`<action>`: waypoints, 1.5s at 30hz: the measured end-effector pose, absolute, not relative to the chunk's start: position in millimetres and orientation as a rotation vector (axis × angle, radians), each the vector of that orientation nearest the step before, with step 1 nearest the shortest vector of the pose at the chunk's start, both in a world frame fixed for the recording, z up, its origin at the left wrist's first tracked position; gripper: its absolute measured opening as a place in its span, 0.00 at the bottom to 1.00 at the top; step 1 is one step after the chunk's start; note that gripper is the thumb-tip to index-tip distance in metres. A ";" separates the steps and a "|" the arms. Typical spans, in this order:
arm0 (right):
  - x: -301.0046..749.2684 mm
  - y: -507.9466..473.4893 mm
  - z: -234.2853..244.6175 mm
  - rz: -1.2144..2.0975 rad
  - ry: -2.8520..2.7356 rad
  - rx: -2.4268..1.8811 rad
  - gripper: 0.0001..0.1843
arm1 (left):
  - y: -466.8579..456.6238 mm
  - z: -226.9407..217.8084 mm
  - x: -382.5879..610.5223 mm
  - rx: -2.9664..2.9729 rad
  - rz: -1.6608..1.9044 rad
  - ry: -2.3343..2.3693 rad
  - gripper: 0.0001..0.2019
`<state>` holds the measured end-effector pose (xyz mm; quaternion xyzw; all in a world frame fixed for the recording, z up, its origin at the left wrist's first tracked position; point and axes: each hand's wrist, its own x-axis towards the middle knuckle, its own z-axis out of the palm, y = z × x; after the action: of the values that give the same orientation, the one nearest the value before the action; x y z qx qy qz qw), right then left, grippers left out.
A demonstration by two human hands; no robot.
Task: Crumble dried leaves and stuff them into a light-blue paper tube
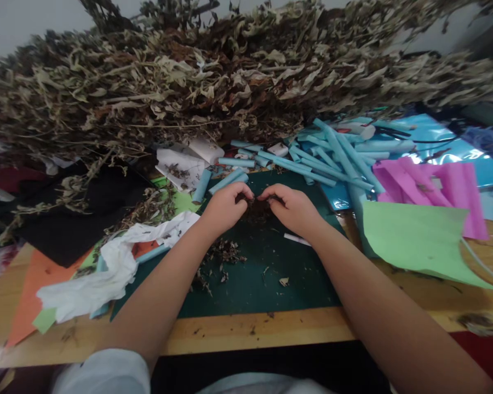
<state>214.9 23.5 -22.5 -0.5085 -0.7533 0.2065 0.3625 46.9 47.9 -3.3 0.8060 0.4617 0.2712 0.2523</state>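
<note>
Over a dark green mat, my left hand and my right hand almost meet, fingers curled into pinches. Dark brown dried leaves lie between and under the fingertips. Both pinches appear to hold bits of this plant stuff, though the grip is too small and dim to see fully. A second scatter of dried leaves rests on the mat nearer my left forearm, and one pale leaf fragment lies apart. Beside my right wrist is a thin white paper strip.
A large heap of dried plants spans the back. Rolled blue paper tubes pile up behind my right hand. Pink paper and a green sheet stand right. Crumpled white tissue, black material and orange paper lie left.
</note>
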 end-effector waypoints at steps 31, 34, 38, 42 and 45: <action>205.0 23.3 -19.9 0.441 -1.895 -1.377 0.10 | 50.3 -6.6 53.9 2.106 0.815 1.192 0.11; 204.1 23.8 -19.7 0.436 -1.933 -1.369 0.09 | 49.0 -4.8 53.3 2.245 0.791 1.211 0.09; 204.4 24.0 -18.9 0.409 -1.970 -1.340 0.08 | 47.3 -2.5 53.8 2.264 0.815 1.261 0.08; 205.6 22.3 -18.4 0.454 -1.955 -1.291 0.10 | 45.3 0.1 54.0 2.244 0.805 1.257 0.06; 205.9 21.7 -17.7 0.435 -1.963 -1.273 0.11 | 43.5 2.0 54.5 2.250 0.777 1.265 0.05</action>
<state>205.9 21.7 -17.7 -0.4965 -0.7659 0.1695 0.3717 54.5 43.5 2.0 0.8140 0.4576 0.2811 0.2212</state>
